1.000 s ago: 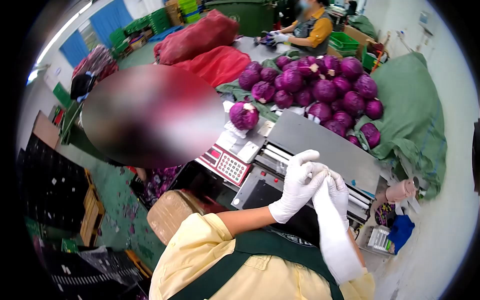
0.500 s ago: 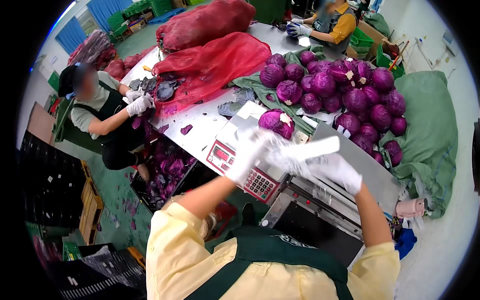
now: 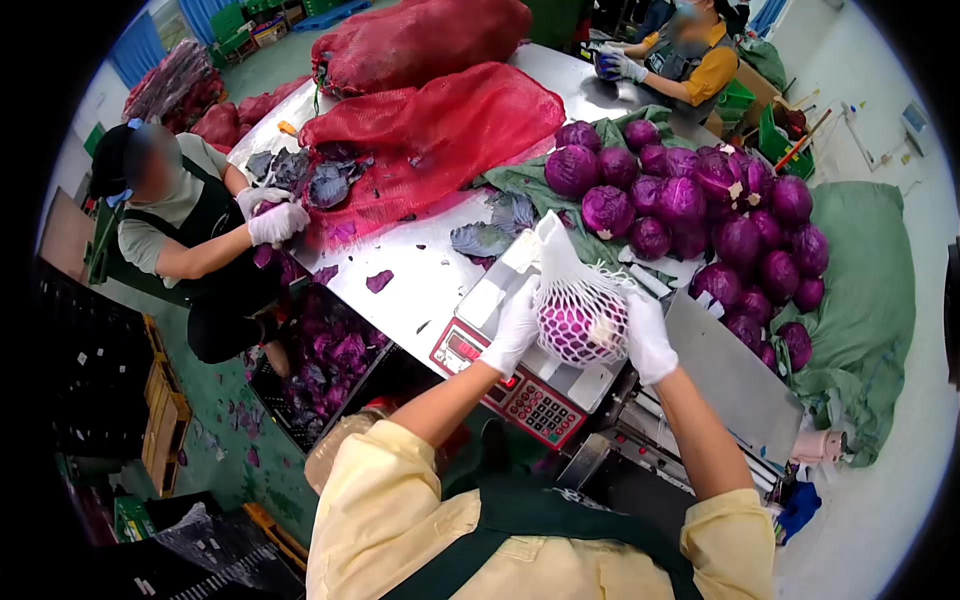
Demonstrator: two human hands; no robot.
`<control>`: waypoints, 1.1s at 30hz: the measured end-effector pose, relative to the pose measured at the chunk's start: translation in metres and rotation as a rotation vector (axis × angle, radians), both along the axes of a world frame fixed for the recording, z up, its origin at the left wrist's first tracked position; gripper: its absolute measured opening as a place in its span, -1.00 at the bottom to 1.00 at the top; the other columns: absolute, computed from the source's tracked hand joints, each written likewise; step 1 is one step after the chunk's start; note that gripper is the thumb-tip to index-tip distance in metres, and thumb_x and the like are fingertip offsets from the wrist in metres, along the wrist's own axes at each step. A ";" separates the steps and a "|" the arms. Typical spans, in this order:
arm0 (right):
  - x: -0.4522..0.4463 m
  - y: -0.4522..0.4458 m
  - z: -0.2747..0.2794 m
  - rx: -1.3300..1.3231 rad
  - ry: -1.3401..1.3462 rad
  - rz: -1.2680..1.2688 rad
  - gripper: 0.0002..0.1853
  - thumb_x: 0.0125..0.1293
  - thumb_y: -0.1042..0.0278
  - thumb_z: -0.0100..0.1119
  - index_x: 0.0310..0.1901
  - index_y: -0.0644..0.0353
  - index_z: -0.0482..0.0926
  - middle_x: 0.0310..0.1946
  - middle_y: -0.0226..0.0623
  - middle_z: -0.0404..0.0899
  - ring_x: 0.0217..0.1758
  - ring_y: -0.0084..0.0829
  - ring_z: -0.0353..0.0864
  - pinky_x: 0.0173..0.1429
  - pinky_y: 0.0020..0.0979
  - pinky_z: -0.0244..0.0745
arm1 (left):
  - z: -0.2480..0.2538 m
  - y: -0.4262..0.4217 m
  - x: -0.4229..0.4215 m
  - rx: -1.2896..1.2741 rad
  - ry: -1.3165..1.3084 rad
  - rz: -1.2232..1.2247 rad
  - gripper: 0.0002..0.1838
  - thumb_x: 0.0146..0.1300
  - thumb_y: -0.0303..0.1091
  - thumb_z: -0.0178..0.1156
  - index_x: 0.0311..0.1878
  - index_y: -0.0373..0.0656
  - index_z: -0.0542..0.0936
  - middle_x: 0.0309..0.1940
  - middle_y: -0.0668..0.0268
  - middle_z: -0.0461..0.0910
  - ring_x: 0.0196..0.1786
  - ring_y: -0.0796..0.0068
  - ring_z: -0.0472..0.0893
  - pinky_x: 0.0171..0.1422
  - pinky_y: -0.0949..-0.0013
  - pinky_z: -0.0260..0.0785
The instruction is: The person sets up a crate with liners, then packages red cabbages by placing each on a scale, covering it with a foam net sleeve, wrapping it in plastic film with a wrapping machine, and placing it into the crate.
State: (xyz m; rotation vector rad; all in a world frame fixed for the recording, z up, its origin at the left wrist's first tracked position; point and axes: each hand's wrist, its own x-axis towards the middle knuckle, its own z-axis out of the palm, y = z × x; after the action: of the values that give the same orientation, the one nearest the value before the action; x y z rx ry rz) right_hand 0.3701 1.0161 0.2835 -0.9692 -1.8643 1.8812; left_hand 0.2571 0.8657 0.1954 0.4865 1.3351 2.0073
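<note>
A red cabbage [image 3: 572, 332] sits over the digital scale [image 3: 540, 405], wrapped in a white foam net sleeve [image 3: 556, 255] whose loose end stands up toward the back. My left hand [image 3: 516, 325], in a white glove, grips the netted cabbage from the left. On its other side my right hand [image 3: 649, 338], also gloved, holds the net against the cabbage. The fingertips of both hands are partly hidden by the net. Whether the cabbage rests on the scale's plate I cannot tell.
A heap of red cabbages [image 3: 685, 200] lies on green cloth at the right. Red mesh sacks [image 3: 420, 50] lie farther back. A co-worker [image 3: 200, 220] handles leaves at the left; another person [image 3: 690, 70] works behind. A wrapping machine [image 3: 650, 440] stands right of the scale.
The foam net, earlier stretched between my hands in front of the bare cabbage, now encloses it. My hands have moved to the cabbage's two sides.
</note>
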 end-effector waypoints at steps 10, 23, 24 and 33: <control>0.153 -0.056 0.072 -0.304 -0.025 0.385 -0.63 0.45 0.31 -0.08 0.11 0.42 0.48 0.00 -0.19 0.61 0.05 -0.40 0.59 0.19 -0.38 0.45 | 0.102 -0.110 0.139 0.429 -1.001 -0.453 -0.23 0.42 0.28 -0.21 0.34 -0.27 0.33 0.17 -0.01 0.51 0.16 0.13 0.55 0.36 0.14 0.35; 0.346 -0.082 0.094 -0.671 0.492 0.112 -0.51 0.53 0.18 -0.34 0.31 0.29 0.34 0.14 -0.18 0.53 0.21 -0.37 0.50 0.34 -0.28 0.39 | 0.216 -0.052 0.317 0.336 0.225 -0.080 -0.32 0.25 -0.28 0.26 0.37 -0.16 0.19 0.20 0.17 0.35 0.28 0.44 0.34 0.34 0.34 0.22; 0.354 -0.060 0.091 -0.782 0.542 0.099 -0.50 0.53 0.17 -0.35 0.33 0.29 0.31 0.16 -0.16 0.50 0.21 -0.35 0.50 0.34 -0.27 0.38 | 0.194 -0.037 0.316 0.218 0.218 0.052 -0.26 0.28 -0.16 0.25 0.43 -0.12 0.14 0.24 0.14 0.32 0.28 0.41 0.34 0.36 0.31 0.19; 0.307 0.083 0.139 -0.183 0.508 -0.218 -0.47 0.56 0.03 -0.27 0.27 0.29 0.41 0.17 -0.29 0.50 0.17 -0.49 0.46 0.34 -0.44 0.28 | 0.224 0.137 0.277 0.203 -0.409 -0.335 -0.42 0.50 0.11 -0.18 0.06 -0.24 0.57 -0.02 0.24 0.63 0.02 0.44 0.61 0.16 0.33 0.48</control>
State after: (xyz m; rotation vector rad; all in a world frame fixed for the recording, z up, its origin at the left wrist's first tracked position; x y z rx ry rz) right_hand 0.6776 1.0992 0.4223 -0.6320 -1.2623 1.9555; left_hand 0.5344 1.0028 0.4192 0.3381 0.7533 1.8407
